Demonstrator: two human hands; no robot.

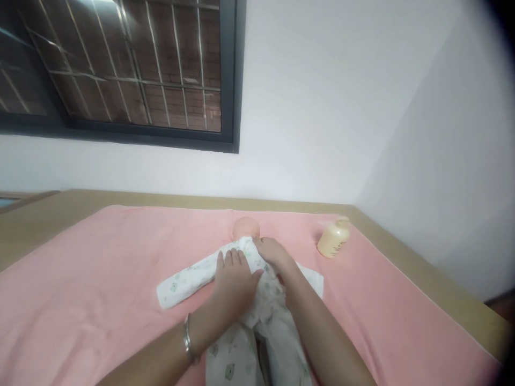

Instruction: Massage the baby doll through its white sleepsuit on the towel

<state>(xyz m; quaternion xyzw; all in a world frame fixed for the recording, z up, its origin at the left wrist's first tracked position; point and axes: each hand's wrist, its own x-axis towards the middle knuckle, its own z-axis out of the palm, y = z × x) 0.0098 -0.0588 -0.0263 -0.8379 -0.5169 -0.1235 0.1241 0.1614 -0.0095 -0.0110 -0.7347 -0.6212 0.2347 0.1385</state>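
Note:
On the pink sheet (132, 257) lies a baby doll, its round head (246, 228) showing at the far end. White baby clothes (189, 281) with small green animal prints cover its body, one sleeve stretched out to the left and the trouser legs towards me. My left hand (237, 276), with a silver bangle at the wrist, rests flat on the chest with its fingers apart. At the neckline, beside the head, my right hand (276, 254) has its fingers bent on the cloth; their undersides are hidden. My right forearm covers part of the other sleeve.
A pale yellow bottle (333, 238) stands to the right of the doll on the sheet. The wooden tabletop (426, 273) shows around the sheet's edges. Behind it rise a white wall (298, 134) and a dark-framed window (231, 107) with metal bars.

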